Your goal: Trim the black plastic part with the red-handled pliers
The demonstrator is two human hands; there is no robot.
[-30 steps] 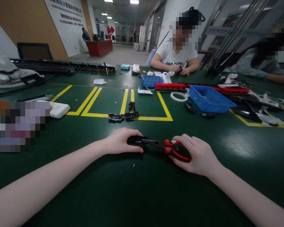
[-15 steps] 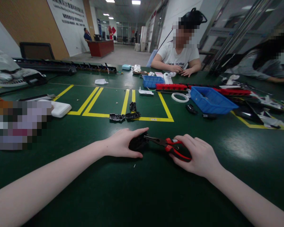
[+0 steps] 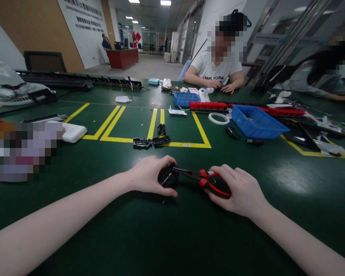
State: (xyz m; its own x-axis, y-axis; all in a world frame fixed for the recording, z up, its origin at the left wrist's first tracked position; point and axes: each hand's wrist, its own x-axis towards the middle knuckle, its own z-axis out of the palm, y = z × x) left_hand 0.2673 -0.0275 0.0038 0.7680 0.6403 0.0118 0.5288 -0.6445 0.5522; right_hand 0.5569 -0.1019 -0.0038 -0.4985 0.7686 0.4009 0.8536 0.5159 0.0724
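In the middle of the head view, my left hand (image 3: 149, 175) is wrapped round a small black plastic part (image 3: 168, 176), whose kind I cannot make out. My right hand (image 3: 239, 187) grips red-and-black long-nose pliers (image 3: 202, 178). The tips of the pliers meet the upper edge of the black part; whether they pinch anything there is too small to tell. Below my left hand a tiny pale sliver (image 3: 163, 201) lies on the green table (image 3: 172, 241). Several black plastic pieces (image 3: 161, 141) rest farther off on the yellow tape.
A blue bin (image 3: 257, 122) stands to the right, beside a white ring (image 3: 218, 119) and a black piece (image 3: 232, 132). A white box-shaped item (image 3: 74, 132) lies at left. Across the table sits a person (image 3: 218, 69), and another leans at far right.
The black part has turned in my left hand, showing more of its glossy side. My left thumb has bent inward. The pliers and my right hand have shifted slightly left.
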